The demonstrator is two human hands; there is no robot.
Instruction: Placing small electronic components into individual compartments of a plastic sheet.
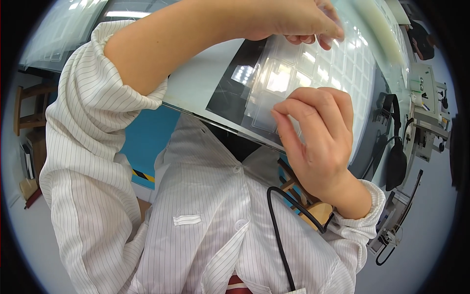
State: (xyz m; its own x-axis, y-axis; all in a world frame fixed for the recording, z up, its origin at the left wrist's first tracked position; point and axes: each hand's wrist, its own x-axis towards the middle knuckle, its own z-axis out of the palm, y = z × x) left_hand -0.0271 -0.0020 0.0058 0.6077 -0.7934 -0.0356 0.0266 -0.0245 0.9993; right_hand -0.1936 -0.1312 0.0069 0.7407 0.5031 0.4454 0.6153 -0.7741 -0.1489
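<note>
A stack of clear plastic blister trays point(338, 63) with rows of rectangular pockets lies on a glossy black sheet point(227, 95) and reflects the ceiling lights. Over its far side, my left hand point(308, 22) has its fingers curled in, thumb against the fingertips. Something clear may be between them, but glare hides it. My right hand point(320, 134) is over the near side, thumb and forefinger pinched together just above the trays' near edge. Whether a thin clear piece is caught in that pinch cannot be made out.
The pale glass-topped table point(198, 73) ends at an edge just before my body. More clear trays point(61, 32) lie at the far left. A black strap and pouch point(395, 161) hang at the right. Behind are a wooden chair point(32, 108) and a workbench point(426, 103); a black cable point(274, 225) crosses my shirt.
</note>
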